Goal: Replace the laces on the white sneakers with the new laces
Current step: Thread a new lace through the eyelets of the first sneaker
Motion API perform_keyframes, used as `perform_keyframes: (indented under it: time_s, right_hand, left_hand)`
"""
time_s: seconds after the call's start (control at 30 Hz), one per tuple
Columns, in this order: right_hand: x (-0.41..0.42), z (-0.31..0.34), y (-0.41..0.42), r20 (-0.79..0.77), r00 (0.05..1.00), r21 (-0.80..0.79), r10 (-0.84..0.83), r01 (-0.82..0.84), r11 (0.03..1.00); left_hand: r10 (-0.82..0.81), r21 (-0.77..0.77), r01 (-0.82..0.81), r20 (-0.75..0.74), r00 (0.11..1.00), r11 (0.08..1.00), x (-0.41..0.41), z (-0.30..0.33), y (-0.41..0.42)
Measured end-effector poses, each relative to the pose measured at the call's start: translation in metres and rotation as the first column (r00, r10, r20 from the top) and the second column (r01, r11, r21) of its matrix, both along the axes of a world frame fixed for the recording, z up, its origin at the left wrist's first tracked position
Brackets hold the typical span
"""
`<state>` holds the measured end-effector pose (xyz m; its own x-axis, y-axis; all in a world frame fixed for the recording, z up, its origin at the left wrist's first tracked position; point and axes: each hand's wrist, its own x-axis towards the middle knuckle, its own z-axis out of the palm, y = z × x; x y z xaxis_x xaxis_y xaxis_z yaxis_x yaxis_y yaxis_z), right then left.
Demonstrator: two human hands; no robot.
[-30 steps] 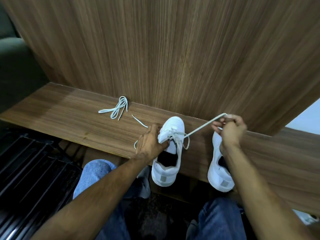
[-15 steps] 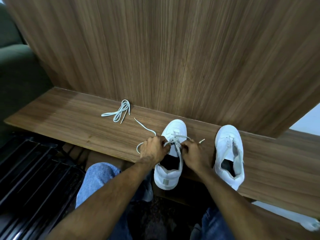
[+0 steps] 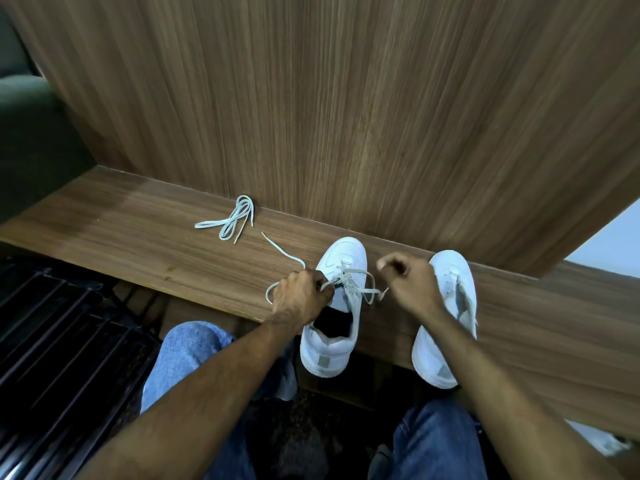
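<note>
Head | sneakers [image 3: 337, 306] [image 3: 450, 317]: 2 | left hand [image 3: 299, 296] grips lace [image 3: 360, 289] | right hand [image 3: 410, 284] fisted, contents unclear

Two sneakers are sitting side by side on the wooden ledge [image 3: 138, 244] at lower centre of the frame, heels overhanging its near edge: the left sneaker [image 3: 334, 306] beside the right sneaker [image 3: 446, 323]. A bundled lace [image 3: 232, 221] is lying further left, near the wall panel [image 3: 346, 98] rising behind.
</note>
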<state>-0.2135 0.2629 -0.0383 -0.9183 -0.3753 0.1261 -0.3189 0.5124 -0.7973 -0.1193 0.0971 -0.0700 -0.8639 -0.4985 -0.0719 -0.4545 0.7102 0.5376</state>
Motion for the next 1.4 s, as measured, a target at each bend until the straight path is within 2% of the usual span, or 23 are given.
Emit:
perform_keyframes:
  time_s: [0.1,0.2,0.27,0.33,0.37,0.43,0.5,0.57,0.63,0.67,0.7,0.73,0.8,0.83,0.87,0.9,0.97,1.03,1.1,1.17,1.27,1.4]
  right_hand:
    - [0.013,-0.037,-0.014,0.108,0.986,0.203,0.129,-0.149,0.968]
    - [0.017,-0.054,-0.022,0.064,0.993,0.277,0.094,-0.108,0.955]
    - [0.017,-0.046,-0.025,0.098,0.995,0.178,0.031,-0.049,0.983]
    - [0.013,-0.028,-0.022,0.199,0.978,-0.055,-0.059,0.072,0.996]
    - [0.008,-0.018,-0.019,0.251,0.964,-0.205,-0.094,0.147,0.968]
    - [0.000,0.009,-0.009,0.285,0.951,-0.493,-0.119,0.252,0.833]
    - [-0.012,0.044,0.005,0.263,0.957,-0.724,-0.123,0.280,0.630]
    - [-0.025,0.078,0.019,0.242,0.960,-0.867,-0.140,0.278,0.413]
    - [-0.037,0.101,0.029,0.205,0.956,-0.915,-0.211,0.263,0.307]
    - [-0.041,0.103,0.033,0.182,0.950,-0.915,-0.253,0.258,0.310]
    - [-0.045,0.099,0.033,0.157,0.939,-0.893,-0.306,0.267,0.362]
    - [-0.048,0.090,0.033,0.112,0.922,-0.826,-0.370,0.293,0.481]
    - [-0.046,0.061,0.028,-0.030,0.910,-0.524,-0.414,0.338,0.782]
    - [-0.042,0.043,0.025,-0.072,0.921,-0.319,-0.383,0.342,0.884]
    - [-0.034,0.027,0.022,-0.098,0.940,-0.123,-0.328,0.315,0.941]
    - [-0.024,0.013,0.018,-0.115,0.960,0.029,-0.255,0.259,0.965]
    - [-0.005,-0.010,0.006,-0.149,0.987,0.199,-0.057,0.087,0.976]
    - [0.005,-0.028,-0.004,-0.174,0.976,0.355,0.133,-0.063,0.933]
    - [0.010,-0.035,-0.012,-0.157,0.961,0.458,0.226,-0.132,0.879]
    - [0.013,-0.037,-0.017,-0.157,0.957,0.532,0.244,-0.126,0.838]
    - [0.015,-0.037,-0.019,-0.133,0.975,0.496,0.180,-0.092,0.864]
    - [-0.001,-0.020,-0.006,0.043,0.994,0.208,-0.098,0.087,0.974]
  left_hand:
    - [0.014,0.020,-0.014,0.001,1.000,1.000,0.001,0.001,0.000]
    - [0.027,0.033,-0.027,0.000,1.000,0.999,0.001,0.001,-0.001]
    - [0.031,0.039,-0.031,0.000,1.000,0.999,0.001,0.000,-0.001]
    - [0.029,0.040,-0.029,-0.002,1.000,0.999,0.001,-0.001,-0.001]
    - [0.030,0.040,-0.030,-0.004,1.000,0.999,0.000,0.000,-0.001]
    - [0.035,0.039,-0.035,-0.009,0.999,0.999,0.001,0.000,-0.001]
    - [0.040,0.044,-0.039,-0.012,0.999,0.998,0.000,-0.001,-0.001]
    - [0.049,0.051,-0.048,-0.011,0.999,0.998,0.000,-0.001,-0.001]
    - [0.054,0.049,-0.053,-0.014,0.998,0.997,-0.001,-0.001,-0.001]
    - [0.053,0.047,-0.053,-0.016,0.998,0.998,-0.001,-0.001,-0.001]
    - [0.053,0.045,-0.052,-0.018,0.998,0.998,-0.001,-0.002,-0.001]
    - [0.054,0.046,-0.053,-0.018,0.998,0.998,-0.001,-0.002,-0.001]
    - [0.053,0.055,-0.052,-0.013,0.999,0.997,-0.001,-0.002,-0.001]
    - [0.053,0.059,-0.053,-0.012,0.999,0.997,-0.001,-0.003,-0.001]
    - [0.054,0.062,-0.053,-0.012,0.998,0.997,-0.001,-0.004,-0.002]
    - [0.056,0.063,-0.055,-0.012,0.998,0.997,-0.001,-0.004,-0.002]
    - [0.055,0.058,-0.054,-0.010,0.998,0.997,-0.001,-0.003,-0.003]
    - [0.054,0.053,-0.053,-0.005,0.999,0.997,-0.003,-0.005,-0.002]
    - [0.058,0.050,-0.058,-0.005,0.998,0.997,-0.003,-0.005,-0.002]
    - [0.058,0.051,-0.058,-0.010,0.998,0.997,-0.004,-0.005,-0.003]
    - [0.053,0.046,-0.053,-0.006,0.999,0.998,-0.004,-0.007,-0.002]
    - [0.062,0.056,-0.061,-0.018,0.998,0.997,-0.004,-0.007,-0.004]
